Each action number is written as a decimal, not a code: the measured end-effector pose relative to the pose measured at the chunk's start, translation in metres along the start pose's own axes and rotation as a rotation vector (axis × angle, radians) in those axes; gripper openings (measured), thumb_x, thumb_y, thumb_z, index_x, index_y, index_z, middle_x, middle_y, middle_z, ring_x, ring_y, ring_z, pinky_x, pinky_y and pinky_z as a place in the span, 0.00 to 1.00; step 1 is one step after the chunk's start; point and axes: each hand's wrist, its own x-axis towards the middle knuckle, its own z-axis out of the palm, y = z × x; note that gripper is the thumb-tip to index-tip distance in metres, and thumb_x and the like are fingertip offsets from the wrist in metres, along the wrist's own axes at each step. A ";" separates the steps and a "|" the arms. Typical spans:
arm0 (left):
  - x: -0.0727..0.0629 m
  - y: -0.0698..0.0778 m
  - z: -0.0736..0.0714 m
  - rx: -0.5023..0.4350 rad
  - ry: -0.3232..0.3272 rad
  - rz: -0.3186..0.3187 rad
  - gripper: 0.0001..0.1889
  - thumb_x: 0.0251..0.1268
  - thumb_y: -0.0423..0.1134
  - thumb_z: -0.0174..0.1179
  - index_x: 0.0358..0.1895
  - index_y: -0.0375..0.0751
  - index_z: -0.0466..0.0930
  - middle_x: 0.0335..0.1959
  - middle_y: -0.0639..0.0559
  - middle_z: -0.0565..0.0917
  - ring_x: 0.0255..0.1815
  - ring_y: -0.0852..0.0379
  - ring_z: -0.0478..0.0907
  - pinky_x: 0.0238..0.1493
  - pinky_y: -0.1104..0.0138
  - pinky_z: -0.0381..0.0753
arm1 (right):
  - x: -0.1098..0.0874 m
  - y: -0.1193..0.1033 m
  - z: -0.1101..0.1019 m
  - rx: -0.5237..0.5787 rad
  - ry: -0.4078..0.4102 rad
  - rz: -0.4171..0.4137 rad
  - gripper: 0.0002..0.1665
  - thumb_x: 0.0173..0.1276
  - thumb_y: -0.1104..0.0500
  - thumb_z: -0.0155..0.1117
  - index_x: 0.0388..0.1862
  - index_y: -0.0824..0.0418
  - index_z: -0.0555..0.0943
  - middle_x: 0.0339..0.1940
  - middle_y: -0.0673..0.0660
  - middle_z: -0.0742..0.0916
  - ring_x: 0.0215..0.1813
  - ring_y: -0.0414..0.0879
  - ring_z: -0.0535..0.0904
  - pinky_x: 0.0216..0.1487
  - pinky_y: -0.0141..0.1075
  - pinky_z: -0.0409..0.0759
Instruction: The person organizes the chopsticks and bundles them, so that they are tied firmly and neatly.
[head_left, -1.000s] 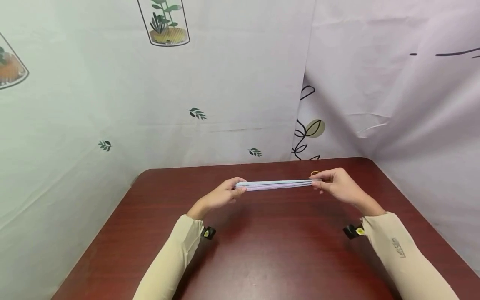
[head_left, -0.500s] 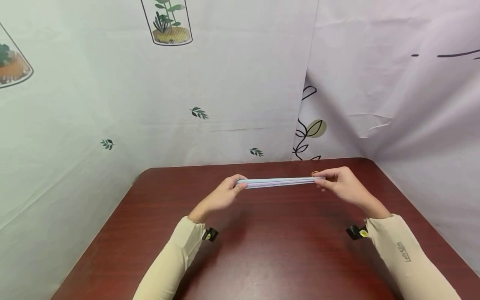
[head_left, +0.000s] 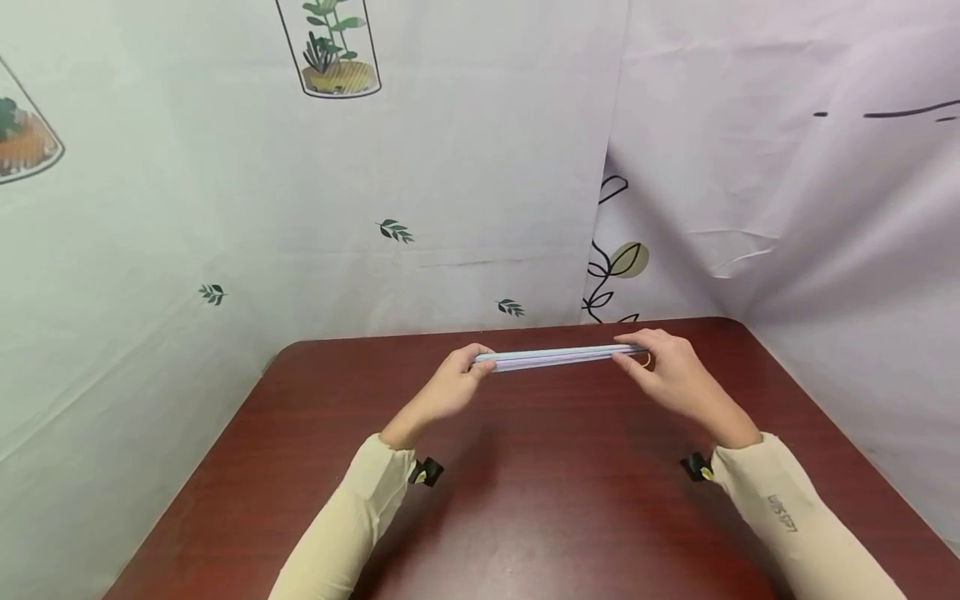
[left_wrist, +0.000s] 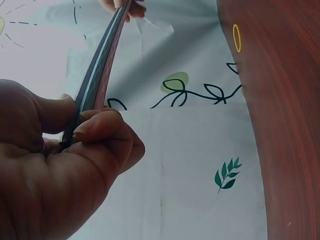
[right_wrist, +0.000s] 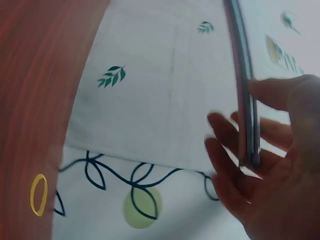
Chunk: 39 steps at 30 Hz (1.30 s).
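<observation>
A bundle of several slim pastel sticks (head_left: 555,358), light blue and lilac, spans the space between both hands above the table. My left hand (head_left: 453,383) grips its left end, thumb on one side and curled fingers on the other, as the left wrist view shows close up. At the other end my right hand (head_left: 671,375) holds the sticks between thumb and fingers. In the right wrist view the thumb lies against the sticks (right_wrist: 243,80), and their ends reach in toward the palm.
A yellow rubber band (left_wrist: 237,38) lies on the dark red table (head_left: 547,500) near its far edge, past the right hand. Printed white cloth (head_left: 450,167) hangs behind and beside the table. Each wrist carries a small black camera (head_left: 426,472) below the sleeve.
My right hand has shifted a little left, its thumb and fingertips farther in along the sticks. The bundle has risen slightly and tilts up at its right end. The left hand keeps its grip.
</observation>
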 end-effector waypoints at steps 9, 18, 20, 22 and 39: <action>0.000 0.007 0.000 -0.138 -0.047 -0.059 0.12 0.77 0.33 0.49 0.51 0.27 0.76 0.23 0.52 0.67 0.22 0.58 0.64 0.26 0.68 0.67 | 0.001 -0.020 0.024 -0.437 0.218 -0.249 0.32 0.71 0.42 0.53 0.54 0.69 0.80 0.48 0.65 0.84 0.52 0.64 0.77 0.50 0.58 0.65; -0.004 0.020 -0.002 -0.203 -0.065 -0.065 0.11 0.77 0.32 0.48 0.51 0.26 0.75 0.24 0.47 0.68 0.24 0.52 0.65 0.27 0.68 0.69 | 0.008 -0.024 0.040 -0.535 0.396 -0.356 0.33 0.72 0.38 0.51 0.49 0.68 0.81 0.40 0.65 0.84 0.39 0.64 0.76 0.43 0.56 0.69; -0.004 0.020 -0.001 -0.203 -0.072 -0.055 0.11 0.76 0.31 0.49 0.50 0.26 0.75 0.23 0.47 0.68 0.23 0.54 0.66 0.27 0.67 0.70 | 0.009 -0.021 0.040 -0.542 0.411 -0.386 0.33 0.73 0.39 0.50 0.45 0.69 0.81 0.35 0.65 0.83 0.34 0.64 0.75 0.38 0.55 0.70; -0.004 0.020 0.000 -0.211 -0.078 -0.050 0.11 0.76 0.31 0.49 0.49 0.25 0.75 0.23 0.49 0.68 0.23 0.56 0.66 0.27 0.66 0.70 | 0.011 -0.019 0.039 -0.547 0.424 -0.410 0.33 0.74 0.39 0.49 0.40 0.69 0.81 0.31 0.64 0.81 0.29 0.63 0.73 0.33 0.54 0.69; 0.000 0.021 -0.001 0.141 -0.109 -0.095 0.15 0.80 0.43 0.45 0.53 0.37 0.76 0.42 0.47 0.77 0.45 0.50 0.72 0.48 0.58 0.71 | 0.020 -0.004 0.041 -0.529 0.421 -0.504 0.36 0.77 0.37 0.44 0.21 0.65 0.69 0.17 0.59 0.71 0.18 0.57 0.64 0.20 0.44 0.60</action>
